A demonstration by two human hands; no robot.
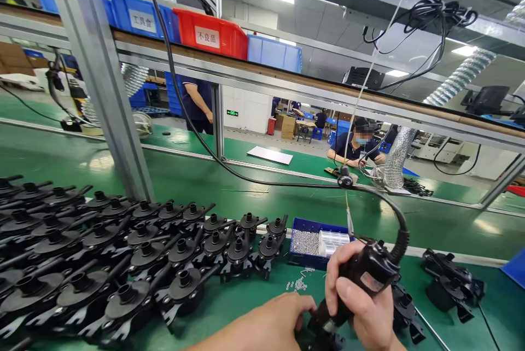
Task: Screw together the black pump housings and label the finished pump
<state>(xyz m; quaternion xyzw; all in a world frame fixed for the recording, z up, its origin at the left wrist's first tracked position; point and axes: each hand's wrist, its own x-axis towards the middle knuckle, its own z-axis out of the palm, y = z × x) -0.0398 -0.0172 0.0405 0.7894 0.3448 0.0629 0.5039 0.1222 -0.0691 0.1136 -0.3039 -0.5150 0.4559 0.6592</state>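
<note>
My right hand [361,302] is wrapped round a black electric screwdriver [348,285], held at a tilt with its cord leaving the upper end. Its lower end points down to a black plastic part [328,340] at the bottom edge of the view. My left hand [274,321] is closed at that part, its fingertips mostly hidden. Just beyond my hands, loose small screws [299,282] lie scattered on the green bench. Behind them stands a blue bin [298,259] with a heap of small metal pieces and a clear container.
Rows of black round assemblies [141,252] cover the bench's left side. More black parts [449,285] and a thin metal rod [430,329] lie right. The screwdriver cord [254,180] loops across the front. A metal post [98,77] rises left; a co-worker [356,146] sits opposite.
</note>
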